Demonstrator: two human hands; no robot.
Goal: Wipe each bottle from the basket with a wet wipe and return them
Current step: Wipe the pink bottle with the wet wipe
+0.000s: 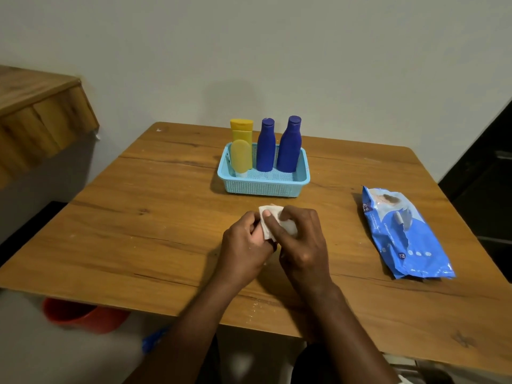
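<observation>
A light blue basket (263, 184) stands on the wooden table (138, 231) towards the back. In it stand two dark blue bottles (266, 146) (289, 146), a yellow tube with a flat cap (241, 127) and a smaller yellow bottle (241, 156) in front of the tube. A white wet wipe (270, 217) is folded between both hands, just in front of the basket. My left hand (245, 245) grips its left side. My right hand (300, 239) pinches it from the right, fingers curled over it.
A blue pack of wet wipes (404, 234) lies on the table to the right. A red bucket (80, 314) sits on the floor below the table's left front edge. A wooden ledge (38, 112) juts out at the left, and a dark opening shows at the far right.
</observation>
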